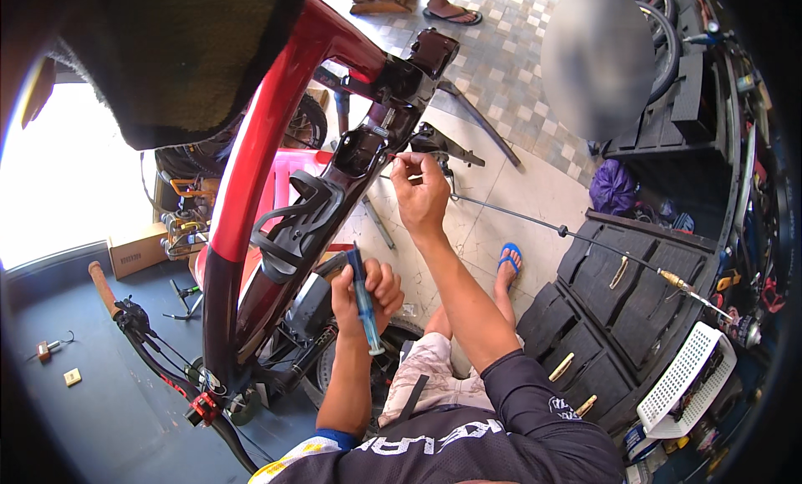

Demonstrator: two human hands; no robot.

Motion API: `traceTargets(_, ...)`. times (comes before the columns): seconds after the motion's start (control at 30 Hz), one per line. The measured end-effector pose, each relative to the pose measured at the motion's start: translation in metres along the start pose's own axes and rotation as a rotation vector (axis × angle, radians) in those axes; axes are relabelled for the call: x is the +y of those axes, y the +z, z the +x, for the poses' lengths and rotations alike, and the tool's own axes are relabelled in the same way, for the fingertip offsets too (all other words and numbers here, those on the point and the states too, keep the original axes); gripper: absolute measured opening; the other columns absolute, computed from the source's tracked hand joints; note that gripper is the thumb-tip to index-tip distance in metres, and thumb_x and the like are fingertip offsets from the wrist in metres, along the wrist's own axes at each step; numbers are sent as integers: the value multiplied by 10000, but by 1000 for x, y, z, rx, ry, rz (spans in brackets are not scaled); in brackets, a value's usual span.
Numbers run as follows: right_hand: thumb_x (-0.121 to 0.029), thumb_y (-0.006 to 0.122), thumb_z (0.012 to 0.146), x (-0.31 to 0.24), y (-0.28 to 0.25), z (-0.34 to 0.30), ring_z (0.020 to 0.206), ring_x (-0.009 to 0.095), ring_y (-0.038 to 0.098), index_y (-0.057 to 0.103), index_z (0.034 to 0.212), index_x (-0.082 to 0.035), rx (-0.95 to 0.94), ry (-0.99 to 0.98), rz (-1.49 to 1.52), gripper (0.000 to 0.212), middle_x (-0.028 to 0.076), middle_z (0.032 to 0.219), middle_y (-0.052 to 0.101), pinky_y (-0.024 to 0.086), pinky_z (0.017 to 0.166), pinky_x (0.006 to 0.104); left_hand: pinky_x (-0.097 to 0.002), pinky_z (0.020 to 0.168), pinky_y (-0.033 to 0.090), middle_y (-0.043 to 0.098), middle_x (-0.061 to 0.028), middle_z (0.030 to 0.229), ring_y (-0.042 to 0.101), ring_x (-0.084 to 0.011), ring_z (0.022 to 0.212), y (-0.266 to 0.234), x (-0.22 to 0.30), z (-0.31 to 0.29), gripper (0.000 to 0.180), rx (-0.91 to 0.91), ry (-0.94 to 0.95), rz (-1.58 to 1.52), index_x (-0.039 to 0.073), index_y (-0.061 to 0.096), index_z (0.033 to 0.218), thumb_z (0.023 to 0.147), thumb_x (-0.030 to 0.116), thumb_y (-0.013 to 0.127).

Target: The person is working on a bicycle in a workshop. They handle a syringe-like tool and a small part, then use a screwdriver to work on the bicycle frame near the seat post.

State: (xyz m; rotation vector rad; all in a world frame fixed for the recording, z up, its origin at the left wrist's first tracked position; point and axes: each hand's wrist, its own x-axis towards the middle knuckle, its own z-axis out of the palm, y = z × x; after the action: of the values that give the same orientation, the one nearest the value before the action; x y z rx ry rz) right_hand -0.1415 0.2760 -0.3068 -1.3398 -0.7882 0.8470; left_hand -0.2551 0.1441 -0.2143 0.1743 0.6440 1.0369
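Observation:
A red and dark maroon bicycle frame (pixel 257 158) slants in front of me, fixed to it a black bottle cage (pixel 294 225). My left hand (pixel 384 293) is closed around a blue syringe (pixel 364 304), held nearly upright below the frame tube, its pale flanged end toward me. Higher up, my right hand (pixel 424 201) has thumb and fingertips pinched beside an open recess (pixel 361 152) in the tube. Whatever lies between those fingertips is too small to make out.
Left of the frame are a handlebar with a brown grip (pixel 104 287) and a cardboard box (pixel 138 250). A thin rod (pixel 510 219) crosses toward black panels (pixel 576 283) on the right, near a white perforated basket (pixel 681 375). Another person's foot (pixel 451 12) shows at the top.

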Motion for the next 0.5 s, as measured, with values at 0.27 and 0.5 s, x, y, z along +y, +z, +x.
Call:
traceTargets(0.27, -140, 745, 959, 9, 12, -9, 674, 96, 633, 655, 933, -19, 104, 51, -7, 153, 61, 814, 718, 512, 605, 268, -286, 525, 287, 442, -34, 699, 380, -117, 607, 101, 71, -47, 563, -16, 291, 768, 48, 481, 775, 974, 549, 643)
traceTargets(0.5, -163, 753, 959, -2, 22, -17, 719, 134, 669, 668, 922, -16, 118, 96, 114, 174, 65, 799, 717, 524, 668, 291, -238, 489, 291, 446, -11, 737, 366, -53, 578, 175, 184, -63, 329, 114, 699, 1090, 73, 485, 886, 1021, 334, 634)
